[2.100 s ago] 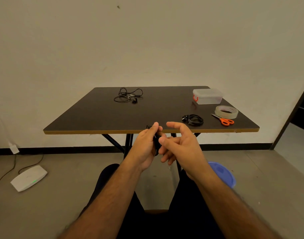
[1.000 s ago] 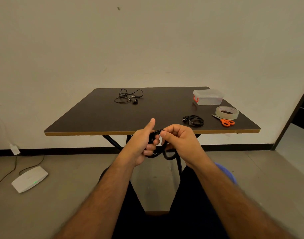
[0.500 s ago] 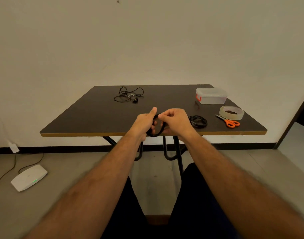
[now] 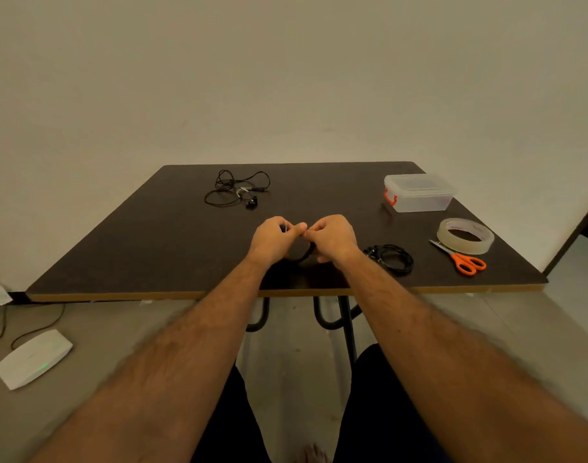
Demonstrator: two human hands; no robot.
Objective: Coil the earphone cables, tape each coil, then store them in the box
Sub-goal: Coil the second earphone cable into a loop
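1. You are holding a black earphone cable coil (image 4: pixel 302 254) between your left hand (image 4: pixel 273 240) and your right hand (image 4: pixel 334 237), just above the table (image 4: pixel 145 248) near its front edge. Both hands are curled around the coil, thumbs and forefingers nearly meeting at its top.
2. The coil is hanging as a loop below your fingers; only its lower arc is showing, so its long axis is running roughly left to right between your hands. Where the plug and earbuds are pointing cannot be told.
3. The cable is likely handling as light, limp and springy: it is probably wanting to uncoil, so you are best pinching across all the strands at one spot, not on a single turn.
4. A second coiled cable (image 4: pixel 391 259) is lying flat just right of your right hand. A loose earphone cable (image 4: pixel 237 192) is lying sprawled towards the far edge, well apart.
5. The tape roll (image 4: pixel 465 236) is lying flat beside the orange-handled scissors (image 4: pixel 461 259), blades pointing away from you to the left; the box (image 4: pixel 418 192) is standing behind them with its lid on.
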